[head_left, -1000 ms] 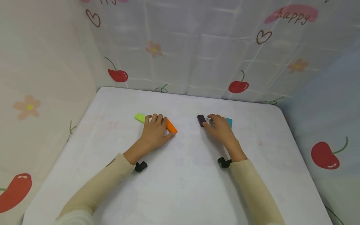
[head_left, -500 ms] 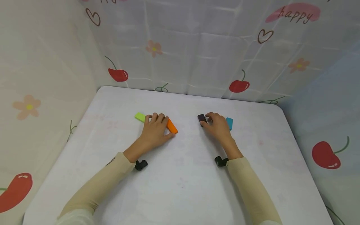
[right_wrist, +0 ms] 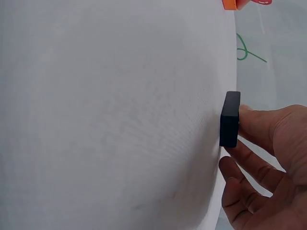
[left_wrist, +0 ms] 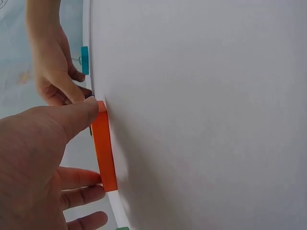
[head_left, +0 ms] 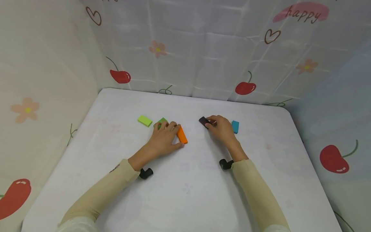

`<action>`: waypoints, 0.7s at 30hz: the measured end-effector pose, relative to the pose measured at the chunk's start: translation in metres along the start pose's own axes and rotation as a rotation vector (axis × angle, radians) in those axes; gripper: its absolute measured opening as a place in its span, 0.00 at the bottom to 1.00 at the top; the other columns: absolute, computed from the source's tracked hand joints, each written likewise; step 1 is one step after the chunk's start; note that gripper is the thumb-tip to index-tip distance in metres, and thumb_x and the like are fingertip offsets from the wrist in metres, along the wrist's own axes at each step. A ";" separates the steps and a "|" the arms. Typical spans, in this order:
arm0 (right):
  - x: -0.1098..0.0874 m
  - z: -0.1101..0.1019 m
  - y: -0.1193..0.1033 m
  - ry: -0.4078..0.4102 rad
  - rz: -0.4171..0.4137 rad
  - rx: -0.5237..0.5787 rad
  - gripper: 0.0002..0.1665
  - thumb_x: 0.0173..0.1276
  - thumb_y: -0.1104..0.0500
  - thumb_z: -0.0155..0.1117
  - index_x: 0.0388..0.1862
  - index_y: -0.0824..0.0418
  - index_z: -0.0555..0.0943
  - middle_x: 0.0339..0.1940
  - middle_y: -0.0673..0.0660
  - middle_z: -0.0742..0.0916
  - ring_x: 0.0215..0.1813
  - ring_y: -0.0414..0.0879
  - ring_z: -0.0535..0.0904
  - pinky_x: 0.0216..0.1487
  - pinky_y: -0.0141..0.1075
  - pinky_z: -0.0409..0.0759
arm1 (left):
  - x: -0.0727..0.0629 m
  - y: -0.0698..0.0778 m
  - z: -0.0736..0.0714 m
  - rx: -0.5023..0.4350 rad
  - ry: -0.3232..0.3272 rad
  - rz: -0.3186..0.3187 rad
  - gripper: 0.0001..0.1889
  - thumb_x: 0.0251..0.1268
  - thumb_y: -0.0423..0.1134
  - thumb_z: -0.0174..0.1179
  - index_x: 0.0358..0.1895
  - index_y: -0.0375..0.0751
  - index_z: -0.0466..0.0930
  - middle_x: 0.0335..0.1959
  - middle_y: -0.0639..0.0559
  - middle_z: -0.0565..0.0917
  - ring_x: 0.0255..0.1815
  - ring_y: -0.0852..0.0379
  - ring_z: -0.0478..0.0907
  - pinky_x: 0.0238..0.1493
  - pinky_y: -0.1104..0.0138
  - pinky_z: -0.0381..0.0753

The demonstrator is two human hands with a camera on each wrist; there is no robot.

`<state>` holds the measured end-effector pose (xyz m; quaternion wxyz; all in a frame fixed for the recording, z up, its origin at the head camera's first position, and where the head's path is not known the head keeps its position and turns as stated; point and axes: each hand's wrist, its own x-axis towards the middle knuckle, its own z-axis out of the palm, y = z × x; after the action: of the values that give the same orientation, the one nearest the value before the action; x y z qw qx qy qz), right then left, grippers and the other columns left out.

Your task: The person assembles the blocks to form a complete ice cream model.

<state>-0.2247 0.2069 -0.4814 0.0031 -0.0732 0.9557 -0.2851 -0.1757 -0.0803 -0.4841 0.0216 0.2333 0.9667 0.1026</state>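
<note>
Left hand (head_left: 163, 138) pinches the orange block (head_left: 182, 135), now further towards four o'clock than a moment ago; this bares a green block (head_left: 163, 120) at its ten. Right hand (head_left: 221, 129) grips the dark block (head_left: 203, 121) at orange's two, freshly turned aslant (both apparently mid-adjustment). Lime block (head_left: 145, 120) at green's nine; blue block (head_left: 235, 127) at dark's three. White tabletop (head_left: 185, 174); cherry-printed drape (head_left: 185, 48) at twelve.

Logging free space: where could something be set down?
Bare: table between left sleeve and right sleeve, and the gap from orange block to dark block. Crowded: around left hand, with lime block and green block; right hand, with blue block.
</note>
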 end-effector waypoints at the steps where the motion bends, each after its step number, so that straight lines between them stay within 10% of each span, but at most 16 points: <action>1: 0.001 0.000 -0.001 -0.004 -0.001 0.004 0.20 0.78 0.53 0.70 0.65 0.56 0.87 0.56 0.62 0.90 0.59 0.59 0.87 0.61 0.54 0.83 | 0.000 0.001 0.001 -0.004 -0.003 0.008 0.45 0.70 0.70 0.64 0.82 0.46 0.68 0.75 0.50 0.73 0.71 0.44 0.65 0.77 0.41 0.55; 21: 0.022 0.009 -0.010 -0.078 -0.098 0.083 0.17 0.79 0.59 0.68 0.63 0.57 0.89 0.61 0.60 0.90 0.60 0.55 0.84 0.68 0.51 0.83 | -0.010 0.016 0.005 -0.062 -0.085 0.210 0.35 0.73 0.68 0.63 0.80 0.68 0.70 0.80 0.58 0.70 0.71 0.48 0.64 0.77 0.43 0.54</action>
<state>-0.2442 0.1904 -0.4829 0.0294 -0.1309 0.9374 -0.3213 -0.1594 -0.0702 -0.4861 0.0588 0.3367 0.9316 0.1241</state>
